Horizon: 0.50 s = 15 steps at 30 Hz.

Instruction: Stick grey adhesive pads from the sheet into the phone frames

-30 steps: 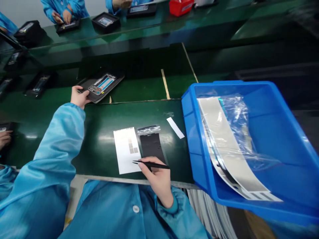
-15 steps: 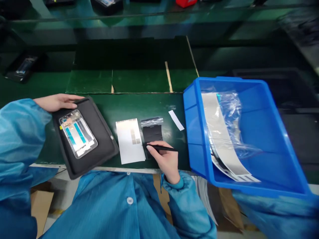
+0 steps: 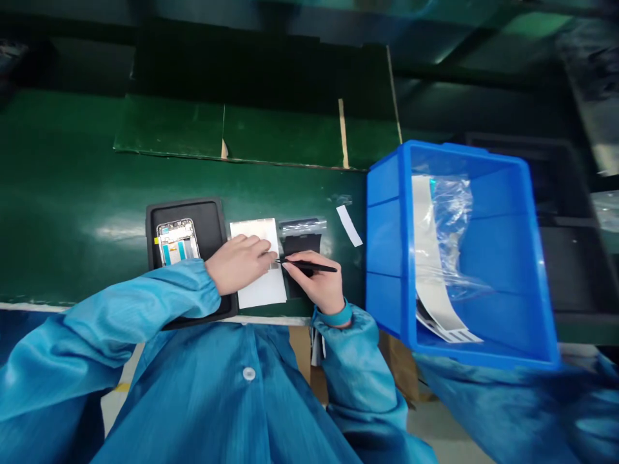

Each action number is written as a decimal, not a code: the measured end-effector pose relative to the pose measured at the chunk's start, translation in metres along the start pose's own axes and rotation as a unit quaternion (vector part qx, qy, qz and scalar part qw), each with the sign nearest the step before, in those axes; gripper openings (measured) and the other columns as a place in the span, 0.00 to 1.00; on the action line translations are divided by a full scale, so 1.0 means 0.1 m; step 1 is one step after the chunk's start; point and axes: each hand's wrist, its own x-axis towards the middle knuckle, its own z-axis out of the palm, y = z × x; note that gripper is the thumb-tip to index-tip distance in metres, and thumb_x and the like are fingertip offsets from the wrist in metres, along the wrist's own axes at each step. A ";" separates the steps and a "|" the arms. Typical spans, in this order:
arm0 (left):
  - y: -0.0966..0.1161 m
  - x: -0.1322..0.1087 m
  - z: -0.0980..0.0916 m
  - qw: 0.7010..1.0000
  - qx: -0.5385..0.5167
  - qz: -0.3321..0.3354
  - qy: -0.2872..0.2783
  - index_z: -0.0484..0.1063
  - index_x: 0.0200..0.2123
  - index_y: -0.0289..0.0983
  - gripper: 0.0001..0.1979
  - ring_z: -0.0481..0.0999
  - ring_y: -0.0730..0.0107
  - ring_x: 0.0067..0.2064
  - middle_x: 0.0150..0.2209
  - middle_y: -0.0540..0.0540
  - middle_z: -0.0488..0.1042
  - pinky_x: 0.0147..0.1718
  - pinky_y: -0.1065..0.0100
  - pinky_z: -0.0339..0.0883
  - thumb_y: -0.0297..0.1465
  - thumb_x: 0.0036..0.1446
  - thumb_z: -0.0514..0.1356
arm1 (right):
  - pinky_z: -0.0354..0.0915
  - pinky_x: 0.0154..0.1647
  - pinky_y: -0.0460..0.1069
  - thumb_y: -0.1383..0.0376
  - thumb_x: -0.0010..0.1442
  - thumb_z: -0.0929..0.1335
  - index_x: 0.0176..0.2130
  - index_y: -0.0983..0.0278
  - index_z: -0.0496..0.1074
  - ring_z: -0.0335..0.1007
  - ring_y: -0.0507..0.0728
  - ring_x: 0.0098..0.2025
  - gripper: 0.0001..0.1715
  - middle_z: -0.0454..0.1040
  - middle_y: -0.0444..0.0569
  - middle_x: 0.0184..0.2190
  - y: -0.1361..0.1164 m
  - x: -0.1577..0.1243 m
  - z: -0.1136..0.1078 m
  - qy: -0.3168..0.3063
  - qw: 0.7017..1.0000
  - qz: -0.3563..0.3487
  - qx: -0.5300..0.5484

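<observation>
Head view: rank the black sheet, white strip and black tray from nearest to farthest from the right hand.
From the right hand, which holds tweezers:
1. black sheet: directly ahead of the fingers, partly under the hand
2. white strip: ahead and to the right, toward the bin
3. black tray: farthest, to the left, past the left hand

The left hand (image 3: 236, 264) has let go of the black tray (image 3: 213, 222) and now lies on the white sheet (image 3: 264, 290). The tray has moved from a tilted position to sit square, just left of the sheet, with the left forearm across its near part. The right hand (image 3: 314, 283) has shifted toward the sheet, bringing the tips of the black tweezers (image 3: 309, 265) to the sheet's right edge, just beside the left fingertips (image 3: 265, 255).
</observation>
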 end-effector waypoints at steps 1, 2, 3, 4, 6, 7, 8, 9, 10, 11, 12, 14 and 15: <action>0.05 0.02 0.05 1.000 0.011 -0.002 -0.002 0.71 0.55 0.38 0.16 0.72 0.58 0.51 0.49 0.42 0.74 0.46 0.60 0.62 0.35 0.66 0.59 | 0.75 0.43 0.56 0.58 0.58 0.75 0.36 0.58 0.79 0.80 0.59 0.37 0.07 0.83 0.49 0.35 0.00 0.00 0.00 0.000 1.000 0.000 -0.001; 0.08 0.03 0.09 1.000 0.019 -0.006 -0.004 0.70 0.55 0.38 0.17 0.72 0.57 0.51 0.48 0.42 0.74 0.45 0.60 0.61 0.36 0.65 0.60 | 0.75 0.43 0.56 0.58 0.58 0.75 0.36 0.58 0.79 0.80 0.59 0.37 0.07 0.83 0.49 0.35 0.01 0.00 0.00 0.002 1.000 0.000 -0.001; 0.08 0.03 0.11 1.000 0.023 -0.009 -0.005 0.70 0.55 0.37 0.17 0.72 0.56 0.51 0.49 0.42 0.73 0.44 0.59 0.61 0.36 0.65 0.60 | 0.75 0.42 0.56 0.58 0.58 0.75 0.36 0.58 0.79 0.80 0.59 0.36 0.07 0.83 0.49 0.35 0.00 0.00 0.00 0.003 1.000 -0.001 -0.001; 0.07 0.03 0.13 1.000 0.024 -0.012 -0.005 0.70 0.55 0.37 0.17 0.71 0.56 0.51 0.49 0.42 0.73 0.44 0.59 0.60 0.36 0.65 0.61 | 0.76 0.42 0.56 0.58 0.58 0.75 0.36 0.58 0.79 0.80 0.59 0.36 0.07 0.83 0.49 0.34 0.00 0.01 0.00 0.003 1.000 -0.002 -0.002; 0.05 0.03 0.13 1.000 0.021 -0.014 -0.005 0.70 0.54 0.37 0.17 0.71 0.57 0.51 0.49 0.42 0.73 0.43 0.59 0.59 0.36 0.65 0.60 | 0.76 0.42 0.56 0.59 0.58 0.75 0.36 0.58 0.79 0.80 0.59 0.36 0.06 0.83 0.49 0.34 -0.01 0.01 -0.01 0.000 1.000 -0.005 -0.004; 0.05 0.03 0.13 1.000 0.019 -0.014 -0.005 0.70 0.54 0.38 0.16 0.71 0.57 0.51 0.49 0.42 0.73 0.43 0.59 0.59 0.36 0.65 0.60 | 0.76 0.42 0.56 0.59 0.58 0.75 0.36 0.58 0.79 0.80 0.59 0.37 0.06 0.83 0.49 0.35 -0.02 0.01 -0.01 -0.002 1.000 -0.007 -0.004; 0.04 0.02 0.12 1.000 0.018 -0.014 -0.006 0.70 0.54 0.38 0.16 0.71 0.57 0.51 0.49 0.42 0.73 0.43 0.59 0.59 0.36 0.65 0.60 | 0.76 0.42 0.56 0.60 0.58 0.75 0.36 0.58 0.79 0.80 0.59 0.37 0.06 0.83 0.49 0.35 -0.02 0.01 -0.01 -0.004 1.000 -0.010 -0.003; 0.04 0.02 0.12 1.000 0.018 -0.014 -0.005 0.70 0.54 0.38 0.16 0.71 0.57 0.51 0.49 0.43 0.73 0.43 0.60 0.59 0.35 0.66 0.59 | 0.76 0.43 0.56 0.60 0.58 0.75 0.36 0.58 0.79 0.80 0.59 0.37 0.05 0.83 0.49 0.35 -0.02 0.01 -0.01 -0.006 1.000 -0.012 0.000; 0.05 0.02 0.11 1.000 0.018 -0.015 -0.005 0.70 0.54 0.38 0.15 0.71 0.58 0.51 0.49 0.43 0.73 0.43 0.60 0.58 0.35 0.66 0.59 | 0.76 0.43 0.56 0.60 0.58 0.75 0.36 0.58 0.79 0.80 0.59 0.37 0.05 0.83 0.49 0.35 -0.02 0.00 -0.01 -0.008 1.000 -0.013 0.003; 0.05 0.02 0.11 1.000 0.017 -0.016 -0.005 0.70 0.54 0.38 0.15 0.71 0.58 0.51 0.49 0.43 0.73 0.43 0.59 0.58 0.35 0.66 0.59 | 0.76 0.43 0.56 0.60 0.58 0.75 0.37 0.58 0.79 0.80 0.60 0.37 0.05 0.83 0.49 0.35 -0.01 0.00 -0.01 -0.009 1.000 -0.012 0.005; 0.06 0.02 0.11 1.000 0.017 -0.017 -0.004 0.70 0.54 0.38 0.15 0.71 0.58 0.51 0.49 0.43 0.73 0.44 0.59 0.58 0.35 0.66 0.59 | 0.76 0.43 0.56 0.60 0.58 0.75 0.37 0.58 0.79 0.80 0.60 0.37 0.05 0.83 0.49 0.35 -0.01 0.00 -0.01 -0.010 1.000 -0.010 0.007; 0.07 0.02 0.11 1.000 0.016 -0.018 -0.004 0.70 0.54 0.38 0.15 0.71 0.58 0.51 0.49 0.43 0.73 0.44 0.59 0.58 0.35 0.66 0.59 | 0.76 0.43 0.56 0.60 0.58 0.75 0.36 0.58 0.79 0.80 0.60 0.37 0.06 0.83 0.49 0.35 0.00 0.00 -0.01 -0.014 1.000 -0.003 0.010; 0.07 0.02 0.11 1.000 0.016 -0.018 -0.004 0.70 0.53 0.38 0.15 0.71 0.58 0.51 0.49 0.43 0.73 0.44 0.59 0.58 0.35 0.66 0.59 | 0.76 0.43 0.57 0.59 0.58 0.75 0.36 0.58 0.79 0.80 0.60 0.37 0.06 0.83 0.49 0.35 0.00 0.00 -0.01 -0.014 1.000 0.000 0.011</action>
